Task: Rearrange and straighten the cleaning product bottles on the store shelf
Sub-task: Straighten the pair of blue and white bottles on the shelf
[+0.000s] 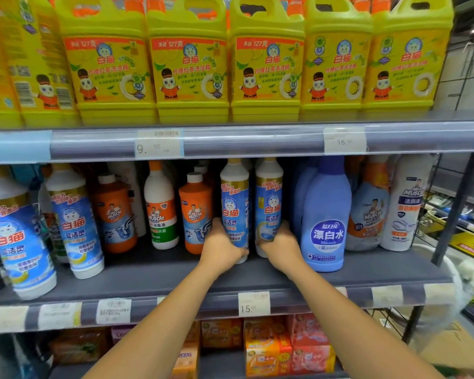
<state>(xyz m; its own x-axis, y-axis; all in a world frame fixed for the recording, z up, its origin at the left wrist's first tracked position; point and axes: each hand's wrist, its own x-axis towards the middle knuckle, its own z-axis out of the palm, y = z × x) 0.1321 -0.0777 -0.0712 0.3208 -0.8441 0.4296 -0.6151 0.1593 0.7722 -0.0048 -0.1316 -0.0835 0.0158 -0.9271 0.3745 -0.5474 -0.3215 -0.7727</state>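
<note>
— How many bottles are you counting on the middle shelf (175, 274)?

— Four white-and-blue cat-label bottles: two near its left end, and the two you are holding near the middle. Your left hand (221, 248) is clamped around the base of the left cat-label bottle (235, 203); your right hand (279, 248) is wrapped on the base of the right cat-label bottle (268, 201). Both stand upright, just beside each other.

— And the others?

— Two orange drain-cleaner bottles (196, 214), one white disinfectant bottle (160, 206) between them, one blue bleach bottle (326, 217) touching your right wrist, with another blue one behind it, then a spray bottle (368, 212) and a white can (405, 206) at the right end.

— Above?

— Five yellow jugs (189, 64) facing front on the upper shelf (230, 140), more turned sideways at the left.

— Room to move?

— The shelf's front edge is bare in front of your bottles, and a gap lies behind the orange ones.
</note>
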